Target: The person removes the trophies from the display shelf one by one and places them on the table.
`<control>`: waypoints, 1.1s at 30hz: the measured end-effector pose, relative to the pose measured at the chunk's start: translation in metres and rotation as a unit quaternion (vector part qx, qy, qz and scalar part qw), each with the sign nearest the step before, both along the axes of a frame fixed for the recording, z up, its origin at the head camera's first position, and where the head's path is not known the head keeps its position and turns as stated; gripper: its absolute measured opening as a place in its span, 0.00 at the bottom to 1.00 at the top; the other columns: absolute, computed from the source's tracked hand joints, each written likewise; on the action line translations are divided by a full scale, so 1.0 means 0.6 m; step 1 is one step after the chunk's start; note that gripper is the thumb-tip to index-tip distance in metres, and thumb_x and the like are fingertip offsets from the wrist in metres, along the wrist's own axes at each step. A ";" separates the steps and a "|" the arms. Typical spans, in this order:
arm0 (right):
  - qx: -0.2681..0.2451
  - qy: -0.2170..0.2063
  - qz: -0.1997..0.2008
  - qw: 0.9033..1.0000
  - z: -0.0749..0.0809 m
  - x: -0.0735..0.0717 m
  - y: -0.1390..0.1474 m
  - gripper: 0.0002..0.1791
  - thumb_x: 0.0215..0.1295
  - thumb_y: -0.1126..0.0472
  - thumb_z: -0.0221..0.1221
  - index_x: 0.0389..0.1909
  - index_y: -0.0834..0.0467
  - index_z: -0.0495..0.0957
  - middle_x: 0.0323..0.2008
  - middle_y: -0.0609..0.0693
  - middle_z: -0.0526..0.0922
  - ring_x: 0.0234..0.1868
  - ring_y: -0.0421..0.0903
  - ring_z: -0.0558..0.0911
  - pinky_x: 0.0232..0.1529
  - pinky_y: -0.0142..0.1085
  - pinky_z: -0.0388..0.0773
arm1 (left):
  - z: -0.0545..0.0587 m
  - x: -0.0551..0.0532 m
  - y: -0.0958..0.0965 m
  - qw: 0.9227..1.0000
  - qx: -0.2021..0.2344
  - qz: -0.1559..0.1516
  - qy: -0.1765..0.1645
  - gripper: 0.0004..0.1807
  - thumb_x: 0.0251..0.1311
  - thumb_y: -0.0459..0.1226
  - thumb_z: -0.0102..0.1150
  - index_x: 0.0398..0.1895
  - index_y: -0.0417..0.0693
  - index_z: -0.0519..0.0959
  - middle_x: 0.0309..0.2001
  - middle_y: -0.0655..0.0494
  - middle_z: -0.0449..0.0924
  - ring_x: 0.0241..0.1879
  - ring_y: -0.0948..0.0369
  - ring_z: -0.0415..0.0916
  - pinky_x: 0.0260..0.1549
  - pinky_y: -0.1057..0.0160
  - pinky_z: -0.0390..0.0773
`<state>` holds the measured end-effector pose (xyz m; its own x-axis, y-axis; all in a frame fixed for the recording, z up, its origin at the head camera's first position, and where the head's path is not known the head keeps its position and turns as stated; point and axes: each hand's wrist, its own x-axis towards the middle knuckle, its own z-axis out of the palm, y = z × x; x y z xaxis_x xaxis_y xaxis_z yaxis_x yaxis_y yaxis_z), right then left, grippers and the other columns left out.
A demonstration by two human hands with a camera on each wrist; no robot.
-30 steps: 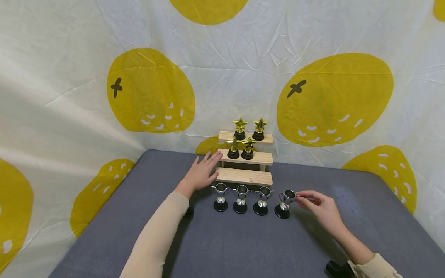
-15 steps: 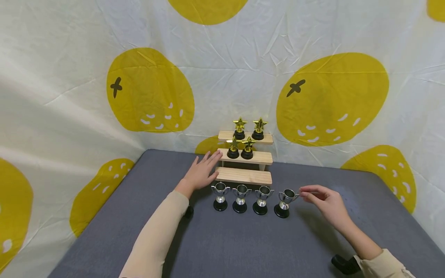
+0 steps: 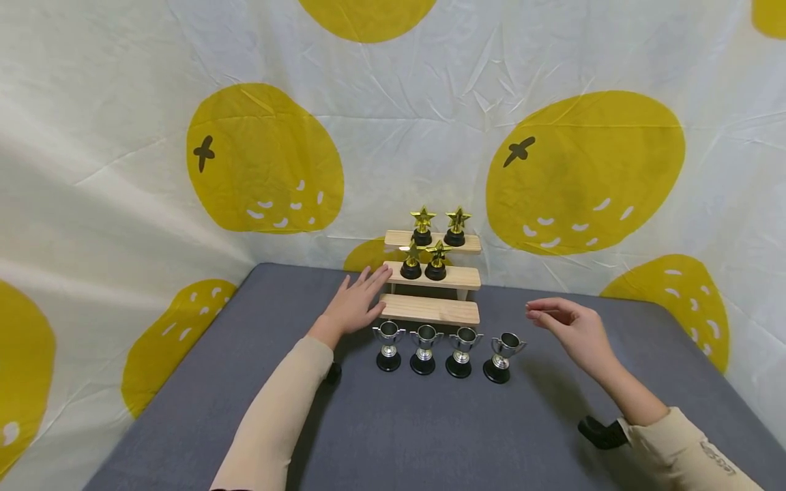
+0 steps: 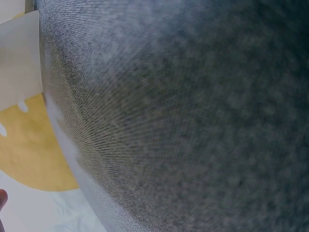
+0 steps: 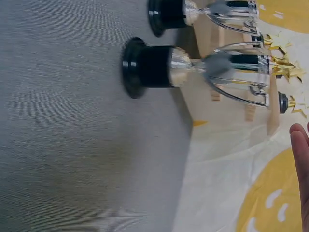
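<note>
As I watch remotely, the left hand (image 3: 351, 308) rests straight-fingered at the wooden display stand (image 3: 430, 309), mid-frame. Below centre, four silver trophy cups (image 3: 425, 349) stand near the loosely curled, unladen right hand (image 3: 572, 334).

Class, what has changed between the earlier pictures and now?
The right hand has let go of the rightmost silver trophy cup and risen away from it. The left hand beside the wooden tiered shelf, all four cups and the gold star trophies stayed put.

The right wrist view partly cuts the right hand (image 5: 302, 174); its sleeve (image 3: 669, 436) has marking (image 3: 717, 457) too small to read.
</note>
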<state>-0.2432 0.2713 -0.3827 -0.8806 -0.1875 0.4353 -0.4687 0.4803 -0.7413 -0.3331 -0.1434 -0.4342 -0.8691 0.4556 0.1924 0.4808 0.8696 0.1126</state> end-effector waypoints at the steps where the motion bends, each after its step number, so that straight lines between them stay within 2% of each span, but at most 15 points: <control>1: 0.004 0.000 -0.002 1.000 0.005 -0.003 -0.003 0.11 0.72 0.68 0.62 0.50 0.68 0.84 0.42 0.59 0.89 0.39 0.28 0.86 0.41 0.22 0.80 | 0.000 0.000 0.000 1.000 0.001 -0.001 0.000 0.38 0.78 0.51 0.46 0.85 0.58 0.46 0.83 0.61 0.40 0.80 0.48 0.43 0.72 0.32 0.47; 8: 0.026 0.000 0.001 1.000 0.036 -0.028 -0.026 0.12 0.73 0.68 0.61 0.51 0.69 0.84 0.44 0.64 0.88 0.39 0.25 0.84 0.41 0.20 0.79 | -0.001 -0.002 0.001 1.000 -0.006 0.001 -0.001 0.39 0.78 0.51 0.46 0.85 0.58 0.45 0.83 0.61 0.41 0.80 0.48 0.44 0.72 0.32 0.48; 15: 0.054 -0.036 0.029 0.997 0.076 -0.061 -0.047 0.13 0.74 0.65 0.61 0.53 0.68 0.83 0.46 0.64 0.87 0.39 0.27 0.84 0.42 0.22 0.80 | 0.001 -0.002 0.001 1.000 -0.005 0.002 -0.002 0.39 0.78 0.51 0.47 0.85 0.58 0.45 0.83 0.61 0.40 0.80 0.48 0.43 0.71 0.32 0.48; 20: 0.074 -0.072 0.045 0.994 0.104 -0.082 -0.062 0.16 0.75 0.63 0.60 0.56 0.68 0.82 0.48 0.63 0.87 0.41 0.34 0.87 0.47 0.29 0.82 | 0.000 -0.002 0.002 1.000 -0.005 0.003 -0.004 0.39 0.78 0.52 0.47 0.85 0.59 0.45 0.83 0.61 0.40 0.80 0.48 0.43 0.72 0.32 0.47; 24: 0.085 -0.084 0.048 0.992 0.122 -0.097 -0.075 0.16 0.75 0.62 0.60 0.57 0.67 0.82 0.50 0.63 0.86 0.45 0.46 0.89 0.51 0.43 0.83 | -0.001 -0.002 0.002 1.000 -0.005 0.005 -0.002 0.39 0.78 0.52 0.47 0.85 0.59 0.45 0.83 0.61 0.41 0.80 0.48 0.44 0.71 0.32 0.48; 28: 0.094 -0.094 0.047 0.990 0.136 -0.110 -0.091 0.17 0.75 0.61 0.61 0.57 0.66 0.82 0.52 0.64 0.85 0.47 0.54 0.88 0.54 0.52 0.81 | 0.000 -0.001 0.003 1.000 -0.006 0.006 -0.007 0.39 0.78 0.52 0.47 0.85 0.60 0.44 0.83 0.62 0.39 0.80 0.49 0.42 0.72 0.32 0.47; 30: 0.094 -0.099 0.048 0.989 0.140 -0.118 -0.101 0.16 0.75 0.61 0.61 0.57 0.66 0.82 0.52 0.64 0.85 0.48 0.55 0.88 0.56 0.54 0.80 | 0.002 -0.001 0.003 1.000 -0.007 0.008 -0.010 0.39 0.78 0.52 0.46 0.85 0.60 0.43 0.83 0.62 0.39 0.81 0.49 0.41 0.72 0.32 0.47; 33: 0.089 -0.095 0.047 0.990 0.141 -0.134 -0.117 0.15 0.74 0.64 0.61 0.56 0.67 0.82 0.52 0.65 0.85 0.46 0.54 0.88 0.53 0.48 0.83 | 0.002 0.000 0.003 1.000 -0.006 0.010 -0.015 0.39 0.78 0.52 0.46 0.85 0.61 0.42 0.83 0.62 0.38 0.81 0.50 0.40 0.72 0.32 0.46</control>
<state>-0.3236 0.2010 -0.2983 -0.9183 -0.3315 0.2164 -0.3781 0.5725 -0.7275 -0.3331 -0.1416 -0.4328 -0.8829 0.4411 0.1612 0.4607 0.8800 0.1154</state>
